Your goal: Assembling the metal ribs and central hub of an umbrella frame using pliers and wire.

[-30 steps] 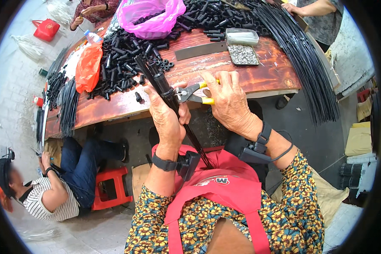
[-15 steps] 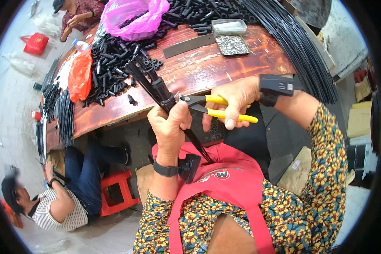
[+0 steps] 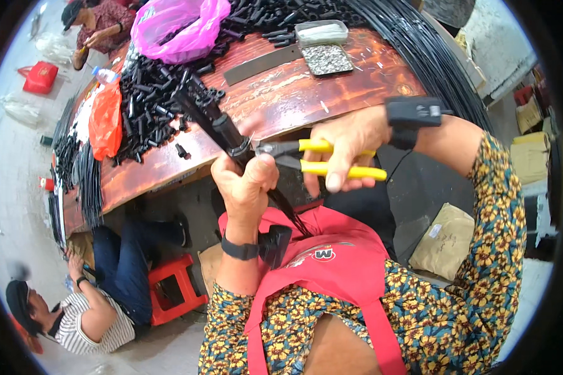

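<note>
My left hand point(image 3: 244, 181) is closed around a bundle of slim black rods point(image 3: 286, 209). A thicker black fitting point(image 3: 228, 133) sits on the bundle above my fist, and the bundle's lower end rests against my red apron point(image 3: 338, 250). In my right hand point(image 3: 347, 147) is a pair of pliers with yellow handles point(image 3: 372, 173). Its jaws point left, close beside the fitting and just above my left thumb. Something thin and pale shows near the jaw tips, perhaps wire. I cannot tell if the jaws grip it.
The wooden table point(image 3: 263, 94) bears many black fittings point(image 3: 147, 106), a pink bag point(image 3: 175, 31), an orange bag point(image 3: 106, 119), a flat metal bar point(image 3: 263, 64) and a tray of small pieces point(image 3: 327, 60). Long black rods point(image 3: 419, 56) lie at right. A seated person point(image 3: 94, 312) works at lower left.
The whole view has shifted slightly, with the table contents further left and up. Both hands keep their grips, and the plier jaws stay beside the fitting.
</note>
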{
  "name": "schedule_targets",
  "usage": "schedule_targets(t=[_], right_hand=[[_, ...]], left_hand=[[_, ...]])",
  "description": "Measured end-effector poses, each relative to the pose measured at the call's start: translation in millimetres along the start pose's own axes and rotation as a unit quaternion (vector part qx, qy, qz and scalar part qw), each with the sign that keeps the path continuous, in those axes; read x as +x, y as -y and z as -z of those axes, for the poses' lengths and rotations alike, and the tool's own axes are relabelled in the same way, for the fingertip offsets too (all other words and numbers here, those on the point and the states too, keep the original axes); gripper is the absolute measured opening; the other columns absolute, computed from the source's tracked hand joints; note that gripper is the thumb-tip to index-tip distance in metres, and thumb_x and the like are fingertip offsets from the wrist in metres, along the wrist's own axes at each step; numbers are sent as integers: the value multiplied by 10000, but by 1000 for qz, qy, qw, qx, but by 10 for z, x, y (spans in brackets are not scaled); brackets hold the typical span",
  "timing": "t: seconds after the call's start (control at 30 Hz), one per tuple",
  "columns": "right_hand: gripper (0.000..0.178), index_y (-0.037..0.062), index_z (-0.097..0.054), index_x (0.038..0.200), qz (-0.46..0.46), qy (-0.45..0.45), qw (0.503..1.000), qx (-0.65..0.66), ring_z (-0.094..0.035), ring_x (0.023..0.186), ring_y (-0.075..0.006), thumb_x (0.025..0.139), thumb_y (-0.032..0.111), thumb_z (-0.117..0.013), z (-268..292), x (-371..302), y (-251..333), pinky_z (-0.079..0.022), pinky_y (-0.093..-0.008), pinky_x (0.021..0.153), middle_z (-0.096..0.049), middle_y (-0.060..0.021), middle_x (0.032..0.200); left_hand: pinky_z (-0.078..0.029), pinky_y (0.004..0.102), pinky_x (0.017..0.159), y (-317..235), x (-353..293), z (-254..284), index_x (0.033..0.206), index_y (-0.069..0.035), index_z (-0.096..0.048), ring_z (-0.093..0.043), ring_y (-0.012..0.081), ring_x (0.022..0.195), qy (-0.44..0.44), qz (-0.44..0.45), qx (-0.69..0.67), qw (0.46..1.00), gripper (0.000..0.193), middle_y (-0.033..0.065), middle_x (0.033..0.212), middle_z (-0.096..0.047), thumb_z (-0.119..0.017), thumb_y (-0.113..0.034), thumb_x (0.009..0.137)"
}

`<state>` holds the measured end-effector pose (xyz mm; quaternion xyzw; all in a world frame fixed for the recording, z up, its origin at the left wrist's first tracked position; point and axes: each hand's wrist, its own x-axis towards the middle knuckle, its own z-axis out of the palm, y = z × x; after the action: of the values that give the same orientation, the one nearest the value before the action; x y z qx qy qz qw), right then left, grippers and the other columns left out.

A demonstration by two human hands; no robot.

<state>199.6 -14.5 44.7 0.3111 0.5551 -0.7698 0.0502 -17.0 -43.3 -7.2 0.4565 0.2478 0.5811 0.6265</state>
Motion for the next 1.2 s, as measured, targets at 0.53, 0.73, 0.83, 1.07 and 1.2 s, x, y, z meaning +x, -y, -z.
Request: schedule_targets(t=[0.53,0.73,0.83,1.07,1.2], right_hand=[[478,-32,-581,1005,1,-47,994,-96,-621,582,-187,806,382,-714,-109,-28,90,-496,-313,505,-603,-97,708],[356,3,-555,1023,227,-467,472,-712,-643,699,-247,841,279,-687,-319,-221,122,-496,-360,582,-624,-146,785],[396,-16,-584,908,74,-222,940,-249,-630,548,-194,802,332,-739,-204,-213,147,-484,-309,475,-625,-99,678],[492,-61,-545,936,105,-354,811,-454,-651,778,-348,687,331,-708,-366,-166,137,-524,-402,663,-628,-205,784],[249,25,-510,919,115,-575,545,-599,-622,757,-297,701,75,-621,-577,120,-193,-512,-398,655,-559,-148,768]], left_hand=[[-310,215,421,-52,14,69,1177,85,-575,-412,53,451,17,50,-18,998,521,-26,585,-486,-763,-189,775],[-310,235,398,-66,64,27,1216,96,-509,-369,67,417,9,38,35,999,574,-22,540,-418,-731,-259,824],[-313,237,400,-49,62,1,1233,102,-497,-374,66,417,51,17,26,998,596,-26,540,-414,-730,-266,826],[-297,227,416,-35,46,84,1065,70,-600,-407,59,446,22,56,-37,998,483,-20,577,-476,-813,-224,747],[-270,246,396,-21,66,14,1104,56,-569,-337,74,405,34,29,13,999,707,-30,526,-413,-532,-610,871]])
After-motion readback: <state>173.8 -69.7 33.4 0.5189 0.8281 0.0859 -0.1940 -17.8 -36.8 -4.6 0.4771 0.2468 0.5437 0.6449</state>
